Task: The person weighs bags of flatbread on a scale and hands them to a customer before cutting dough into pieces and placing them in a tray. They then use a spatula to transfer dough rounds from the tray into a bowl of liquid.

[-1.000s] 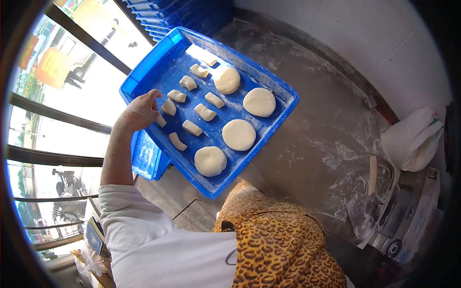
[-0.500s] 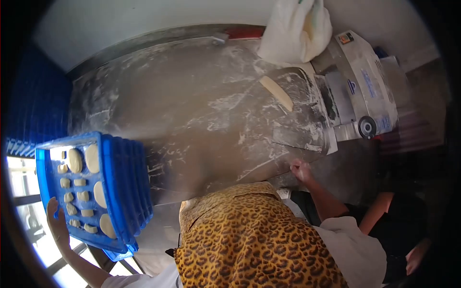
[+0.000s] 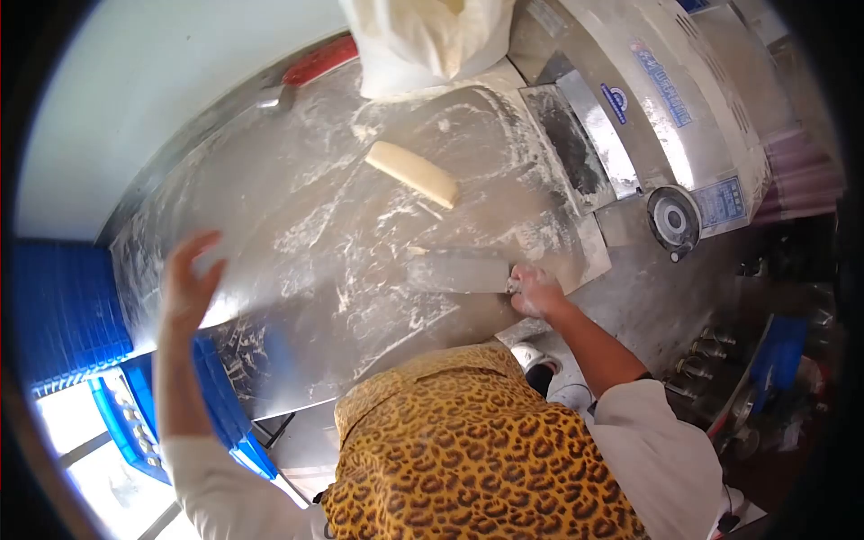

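Note:
My right hand [image 3: 537, 291] is closed round the handle of a cleaver [image 3: 459, 271], whose broad rectangular blade lies flat along the floured metal table [image 3: 297, 193], pointing left. Beyond the blade rests a pale log of dough [image 3: 412, 174], apart from it. A small thin strip lies close to the log's near end. Over the left part of the table my left hand [image 3: 192, 281] is raised, thumb and fingers spread, with nothing in it.
Blue trays [image 3: 220, 396] with dough pieces stand at lower left, partly behind my left arm. More blue crates [image 3: 67, 310] are at far left. A white sack [image 3: 432, 45] and a red-handled tool [image 3: 319, 61] sit at the back; a metal machine [image 3: 621, 108] stands right.
My left hand has left the trays and come over the table. My right hand has taken hold of the cleaver's handle. The view has turned right, and the other person is out of sight.

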`<state>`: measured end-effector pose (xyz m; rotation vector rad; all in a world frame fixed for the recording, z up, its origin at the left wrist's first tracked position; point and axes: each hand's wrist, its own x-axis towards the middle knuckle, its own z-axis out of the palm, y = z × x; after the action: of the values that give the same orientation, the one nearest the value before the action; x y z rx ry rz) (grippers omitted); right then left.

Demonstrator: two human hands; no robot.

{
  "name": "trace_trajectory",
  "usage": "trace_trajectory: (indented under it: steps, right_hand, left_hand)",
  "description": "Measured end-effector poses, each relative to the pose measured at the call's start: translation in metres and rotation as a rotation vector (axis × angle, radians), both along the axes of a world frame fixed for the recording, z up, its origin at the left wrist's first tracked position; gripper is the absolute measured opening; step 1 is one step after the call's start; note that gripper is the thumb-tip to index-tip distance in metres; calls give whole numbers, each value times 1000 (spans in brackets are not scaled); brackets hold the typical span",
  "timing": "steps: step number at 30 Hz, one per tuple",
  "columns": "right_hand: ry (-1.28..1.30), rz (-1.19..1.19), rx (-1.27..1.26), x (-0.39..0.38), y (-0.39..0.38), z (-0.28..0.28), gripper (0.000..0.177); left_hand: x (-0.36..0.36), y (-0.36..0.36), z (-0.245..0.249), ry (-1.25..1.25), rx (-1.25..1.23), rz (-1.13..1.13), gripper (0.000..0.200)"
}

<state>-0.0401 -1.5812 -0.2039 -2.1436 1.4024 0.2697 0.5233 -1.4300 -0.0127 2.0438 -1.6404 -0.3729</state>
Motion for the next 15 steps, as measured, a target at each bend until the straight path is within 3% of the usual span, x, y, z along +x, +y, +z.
trace_trajectory:
  steps: [2, 3, 5, 7, 10, 11, 13, 15]
  right_hand:
    - [-132, 50, -59, -17, 9, 8, 29]
    - [-225, -64, 70, -21, 9, 14, 27]
    - [-404, -289, 322, -26, 7, 21, 26]
    - [-552, -446, 452, -32, 11, 18, 20]
    - [-645, -687, 626, -39, 6, 25, 19]
    - [-651, -774, 684, -42, 7, 27, 19]
    - [-671, -799, 624, -47, 7, 17, 19]
    - [-649, -775, 601, -44, -2, 18, 21]
  left_hand:
    - [-57, -97, -44, 73, 31, -177, 41]
    - [-82, -136, -68, 49, 109, -211, 45]
    - [-119, -204, -126, -164, 249, -329, 72]
    - [-150, -260, -180, -475, 277, -506, 86]
    - [-187, -293, -173, -509, 581, -596, 91]
    - [-185, -291, -182, -510, 582, -578, 89]
    - [-173, -279, -203, -521, 584, -537, 84]
    - [-170, -242, -184, -409, 714, -475, 77]
